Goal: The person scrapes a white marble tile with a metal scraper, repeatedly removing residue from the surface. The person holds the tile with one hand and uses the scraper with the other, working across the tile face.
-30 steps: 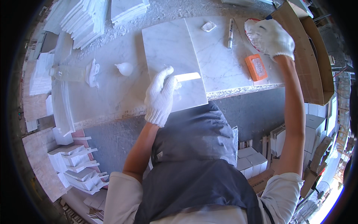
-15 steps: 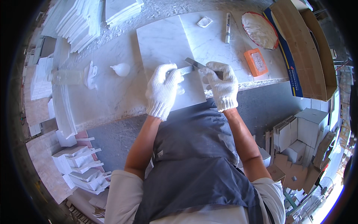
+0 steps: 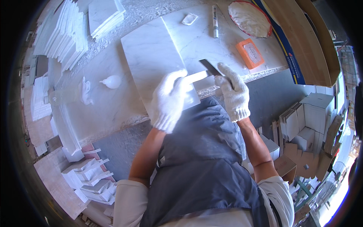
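My left hand, in a white knit glove, is closed on a narrow pale flat strip that points right. Gripped in my gloved right hand is a dark flat blade, tilted up and to the left. The strip's end lies close to the blade; whether they touch I cannot tell. Both hands are at the bench's near edge, above my apron. Under and beyond the left hand lies a smooth white-grey marble tile, its near corner jutting past the edge.
On the marble bench top are a white squeeze bulb, a marker, an orange box, a small white tray and a red-rimmed dish of white paste. Stacked slabs stand far left, a cardboard box right.
The strip and dark blade, crossed near each other before, are now held with the blade angled higher. Both hands have come nearer my body relative to the tile, and the whole view has shifted.
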